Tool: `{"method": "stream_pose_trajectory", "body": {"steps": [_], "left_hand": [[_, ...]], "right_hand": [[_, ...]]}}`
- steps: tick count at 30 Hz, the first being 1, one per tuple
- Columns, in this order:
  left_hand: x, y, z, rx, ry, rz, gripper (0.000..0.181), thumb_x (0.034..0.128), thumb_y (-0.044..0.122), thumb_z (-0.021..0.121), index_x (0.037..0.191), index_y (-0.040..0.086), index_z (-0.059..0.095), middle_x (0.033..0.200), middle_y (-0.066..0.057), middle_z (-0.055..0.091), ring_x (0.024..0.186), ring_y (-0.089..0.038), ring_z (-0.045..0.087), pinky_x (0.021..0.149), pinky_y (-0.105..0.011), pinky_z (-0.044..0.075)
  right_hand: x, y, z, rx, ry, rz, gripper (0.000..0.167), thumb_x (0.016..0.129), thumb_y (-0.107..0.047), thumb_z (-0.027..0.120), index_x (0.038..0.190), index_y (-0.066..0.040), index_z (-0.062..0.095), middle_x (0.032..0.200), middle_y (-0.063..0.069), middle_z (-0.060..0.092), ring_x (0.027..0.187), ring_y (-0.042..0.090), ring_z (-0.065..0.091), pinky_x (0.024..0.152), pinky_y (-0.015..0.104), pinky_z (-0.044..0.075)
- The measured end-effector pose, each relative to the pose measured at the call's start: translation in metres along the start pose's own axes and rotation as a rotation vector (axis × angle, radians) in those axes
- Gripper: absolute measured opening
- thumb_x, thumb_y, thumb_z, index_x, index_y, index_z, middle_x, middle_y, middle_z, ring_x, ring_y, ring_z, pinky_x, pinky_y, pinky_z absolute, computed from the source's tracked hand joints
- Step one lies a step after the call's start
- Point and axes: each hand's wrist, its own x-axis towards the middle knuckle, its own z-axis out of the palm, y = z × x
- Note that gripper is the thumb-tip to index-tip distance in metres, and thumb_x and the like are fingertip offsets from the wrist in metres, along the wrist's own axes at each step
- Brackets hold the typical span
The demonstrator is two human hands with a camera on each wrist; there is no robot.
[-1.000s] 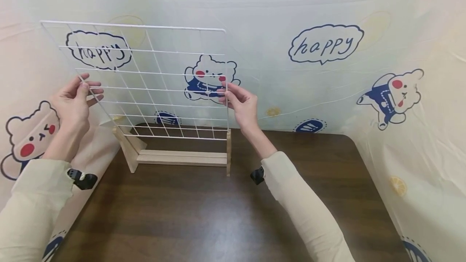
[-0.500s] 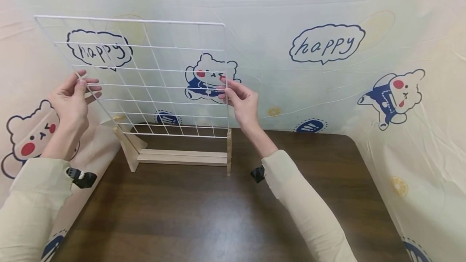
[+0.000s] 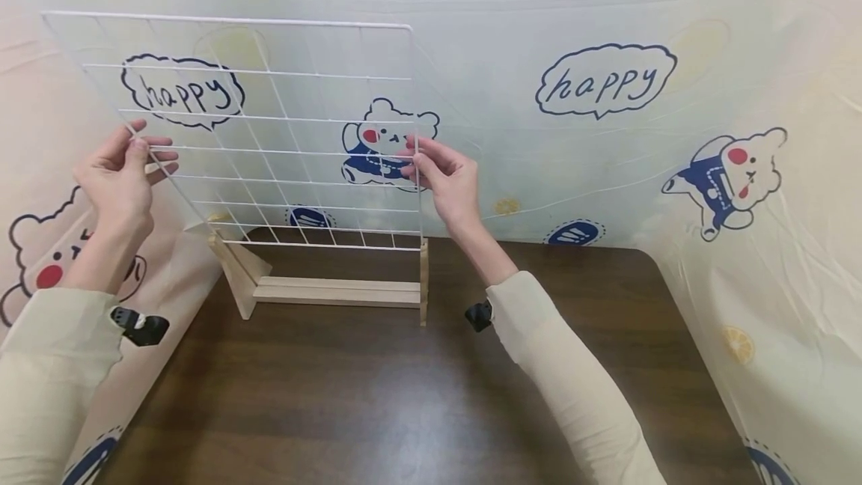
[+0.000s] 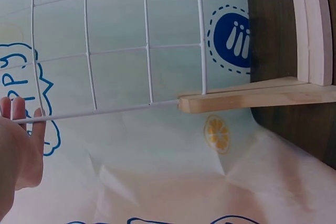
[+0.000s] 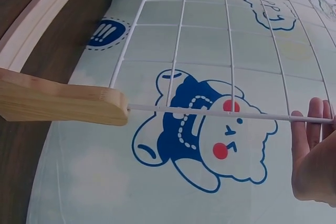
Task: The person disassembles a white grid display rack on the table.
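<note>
A white wire grid panel (image 3: 269, 120) stands tilted above a wooden stand (image 3: 337, 292) on the table. My left hand (image 3: 120, 174) pinches the panel's left edge between thumb and fingers. On the opposite edge, my right hand (image 3: 450, 180) pinches the wire at about the same height. In the left wrist view, the panel's lower end meets the tip of a wooden side piece (image 4: 257, 99). The right wrist view shows the other lower corner at a second wooden side piece (image 5: 63, 100). How far the wire sits into the wood is hidden.
The dark brown table (image 3: 404, 395) has a rounded far right corner. Printed fabric (image 3: 606, 171) with bears and lettering hangs behind it and along both sides. A small black device (image 3: 141, 326) sits at the left cuff, another black device (image 3: 479, 316) at the right.
The panel's top edge has risen in view and shifted slightly left. My left hand has moved up and left with it, while my right hand has barely moved. The stand stays put.
</note>
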Motion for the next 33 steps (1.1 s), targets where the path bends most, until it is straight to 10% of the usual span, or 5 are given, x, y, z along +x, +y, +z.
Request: {"method": "stream_pose_trajectory", "body": {"steps": [33], "left_hand": [[0.005, 0.017, 0.015, 0.017, 0.053, 0.089, 0.022, 0.0926, 0.000, 0.060, 0.113, -0.001, 0.068, 0.087, -0.016, 0.072, 0.065, -0.022, 0.069, 0.062, -0.030, 0.057]], "right_hand": [[0.007, -0.022, -0.001, -0.015, -0.029, -0.043, 0.024, 0.092, -0.001, 0.063, 0.115, 0.003, 0.068, 0.098, 0.015, 0.072, 0.075, 0.022, 0.070, 0.081, 0.041, 0.059]]}}
